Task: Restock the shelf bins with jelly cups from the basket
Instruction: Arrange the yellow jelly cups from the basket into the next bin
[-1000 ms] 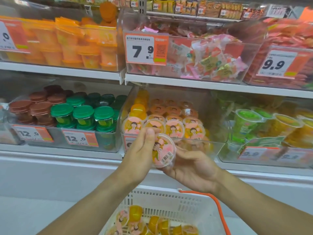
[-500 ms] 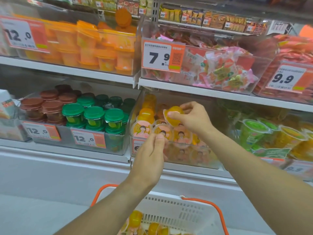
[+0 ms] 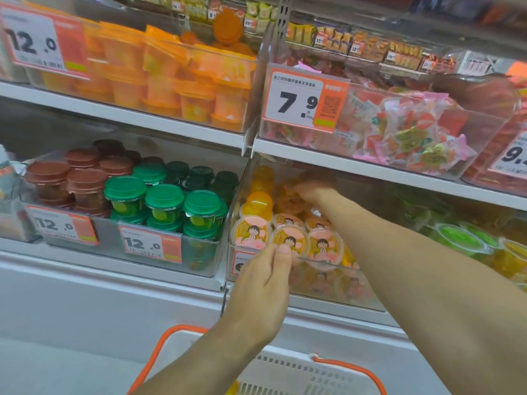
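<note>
The right hand [image 3: 312, 187] reaches far into the clear bin [image 3: 319, 292] on the lower shelf, right under the shelf above. It sits on the orange jelly cups [image 3: 288, 201] at the back. The picture is blurry there, so I cannot tell if its grip has hold of a cup or is just pushing one into place. My guess is that it goes to the back because that is where there is room.

The left hand [image 3: 263, 283] is at the near edge of the same bin. Its thumb and fingers pinch the rim of a front jelly cup [image 3: 289, 240] with a cartoon girl on the lid. The grip is nearly closed on that cup. It looks like it holds the front row so the cups do not tip out while the other hand works behind them. The front cups lean with their lids facing out, so shoppers can see the picture.

The white basket [image 3: 299, 372] with orange handles hangs low and near. Only its top rim shows, so I cannot see how many cups are left in it.

To the left is a bin of green-lid cups [image 3: 164, 201], which no hand touches
</note>
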